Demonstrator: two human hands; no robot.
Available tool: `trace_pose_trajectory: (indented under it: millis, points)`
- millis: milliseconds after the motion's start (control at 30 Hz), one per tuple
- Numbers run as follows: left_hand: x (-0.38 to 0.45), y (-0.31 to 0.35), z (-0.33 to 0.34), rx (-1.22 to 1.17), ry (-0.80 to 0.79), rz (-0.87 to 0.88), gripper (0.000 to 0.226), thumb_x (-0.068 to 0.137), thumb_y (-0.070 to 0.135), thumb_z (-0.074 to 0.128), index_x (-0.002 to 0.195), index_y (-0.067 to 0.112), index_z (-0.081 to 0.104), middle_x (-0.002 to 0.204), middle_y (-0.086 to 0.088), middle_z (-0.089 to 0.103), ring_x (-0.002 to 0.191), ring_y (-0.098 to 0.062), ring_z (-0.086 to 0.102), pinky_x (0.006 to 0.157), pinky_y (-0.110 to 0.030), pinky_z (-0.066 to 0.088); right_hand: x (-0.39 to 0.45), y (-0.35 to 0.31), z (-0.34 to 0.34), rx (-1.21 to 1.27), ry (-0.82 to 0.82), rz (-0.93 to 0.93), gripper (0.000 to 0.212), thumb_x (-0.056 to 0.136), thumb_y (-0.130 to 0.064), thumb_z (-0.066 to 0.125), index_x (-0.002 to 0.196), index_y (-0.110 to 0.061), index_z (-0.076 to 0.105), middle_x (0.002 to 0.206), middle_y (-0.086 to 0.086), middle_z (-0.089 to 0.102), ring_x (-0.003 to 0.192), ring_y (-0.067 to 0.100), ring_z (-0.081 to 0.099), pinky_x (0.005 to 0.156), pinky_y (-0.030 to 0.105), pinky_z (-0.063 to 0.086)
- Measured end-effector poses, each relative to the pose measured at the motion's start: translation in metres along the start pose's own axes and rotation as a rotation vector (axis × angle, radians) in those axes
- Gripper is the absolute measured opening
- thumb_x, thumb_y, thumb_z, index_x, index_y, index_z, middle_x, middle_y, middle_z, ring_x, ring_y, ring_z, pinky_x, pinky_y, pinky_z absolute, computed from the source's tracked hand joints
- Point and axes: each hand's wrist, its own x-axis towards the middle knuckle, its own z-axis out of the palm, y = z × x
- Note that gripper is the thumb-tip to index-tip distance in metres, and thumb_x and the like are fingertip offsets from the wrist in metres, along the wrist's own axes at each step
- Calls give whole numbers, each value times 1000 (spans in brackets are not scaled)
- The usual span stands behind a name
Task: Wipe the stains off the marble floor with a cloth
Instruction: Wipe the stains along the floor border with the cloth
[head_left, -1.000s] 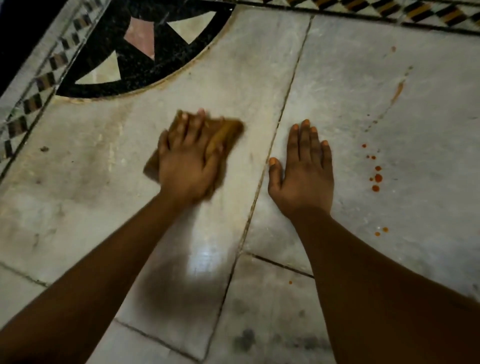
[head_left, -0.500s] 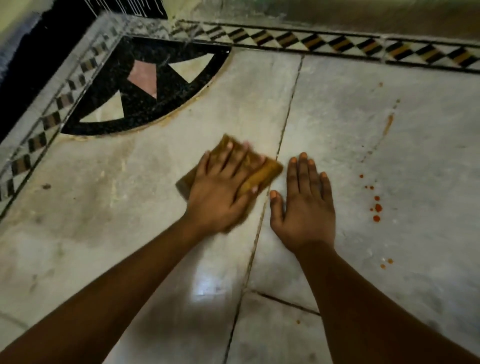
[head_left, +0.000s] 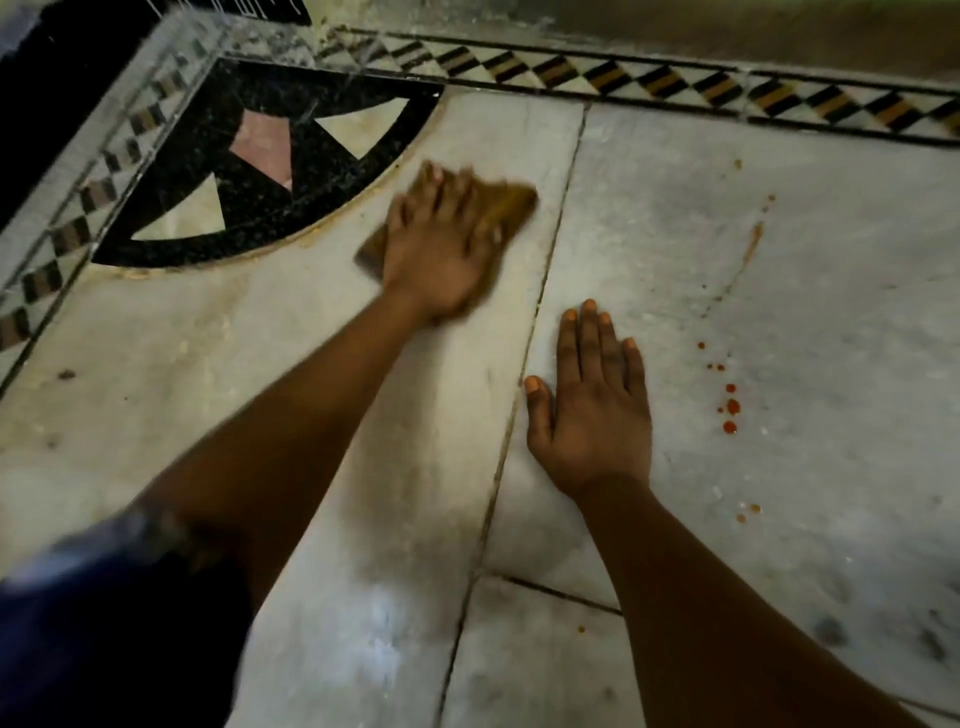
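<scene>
Marble floor (head_left: 779, 260) is showing red stains (head_left: 731, 407) on the right slab. Left hand (head_left: 441, 249) is pressing flat-fingered on the brown cloth (head_left: 511, 208). Right hand (head_left: 592, 410) is lying open, flat on the floor.

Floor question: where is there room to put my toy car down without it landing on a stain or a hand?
Bare marble lies left of the left hand and its cloth, below the black inlay. More sits near the right forearm, past the red drops. It is crowded between the two hands, and stained right of the right hand.
</scene>
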Motion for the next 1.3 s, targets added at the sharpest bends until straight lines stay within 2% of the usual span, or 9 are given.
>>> trace_pose_trajectory:
  millis: [167, 233, 367, 600, 667, 833, 933, 1133, 1300]
  points:
    - [-256, -1, 13, 52, -95, 242, 57, 93, 45, 23, 149, 34, 17, 157, -2, 15, 145, -28, 9, 113, -54, 9, 0, 0, -2, 2, -22, -1, 69, 91, -43, 16, 148, -3, 16, 156, 15, 15, 145, 26, 13, 116, 39, 2]
    - [-297, -16, 10, 54, -159, 306, 55, 94, 45, 23, 148, 37, 17, 157, -1, 17, 143, -29, 14, 112, -53, 11, 0, 0, -2, 22, -35, 4, 69, 92, -43, 16, 148, -3, 17, 156, 16, 16, 145, 26, 14, 116, 39, 2]
    - [-223, -21, 6, 26, -60, 326, 56, 94, 44, 22, 148, 36, 15, 152, -5, 28, 139, -30, 23, 109, -55, 18, 0, 0, -2, 1, -35, 0, 70, 91, -43, 13, 148, -3, 12, 157, 15, 12, 145, 25, 10, 117, 39, 2]
    - [-5, -72, -16, -23, -58, -171, 57, 100, 46, 19, 151, 23, 10, 159, 1, 2, 146, -22, -4, 115, -51, -4, -2, 2, -2, -16, -61, -20, 71, 91, -45, 13, 150, -6, 3, 158, 12, 1, 146, 22, -1, 118, 37, -4]
    - [-30, -64, -10, -28, -30, -116, 58, 98, 48, 18, 151, 25, 12, 159, -1, 5, 146, -23, -2, 115, -50, -3, -2, 2, -1, -37, -67, -25, 71, 91, -45, 12, 150, -6, 3, 159, 12, 1, 146, 22, -1, 117, 37, -4]
    - [-233, -46, 13, -14, 28, 213, 57, 92, 47, 26, 147, 34, 19, 155, 1, 19, 143, -22, 12, 113, -47, 6, -1, 2, -1, -42, -72, -21, 73, 90, -46, 13, 150, -5, 5, 158, 13, 3, 146, 24, 1, 117, 38, -2]
    - [-242, -80, 8, -11, -27, 209, 55, 92, 51, 25, 146, 39, 21, 155, 6, 15, 144, -18, 10, 113, -44, 7, 0, 4, 0, -69, -83, -28, 74, 89, -48, 9, 150, -6, 2, 159, 12, 0, 146, 23, -1, 117, 37, -4]
    - [-136, -173, -21, -91, 24, -400, 57, 99, 50, 25, 150, 27, 13, 159, 0, 5, 146, -20, 0, 116, -47, 1, 0, 7, 2, -53, -52, -47, 73, 90, -47, 12, 150, -5, 4, 158, 14, 2, 146, 24, 1, 117, 39, -1]
    - [-174, -167, -13, -117, 131, -744, 63, 98, 52, 23, 151, 20, 12, 159, -7, 3, 145, -31, -2, 115, -55, 2, 1, 7, -1, -47, -43, -54, 67, 97, -43, 18, 150, -3, 6, 158, 15, 3, 146, 25, 2, 117, 39, -1]
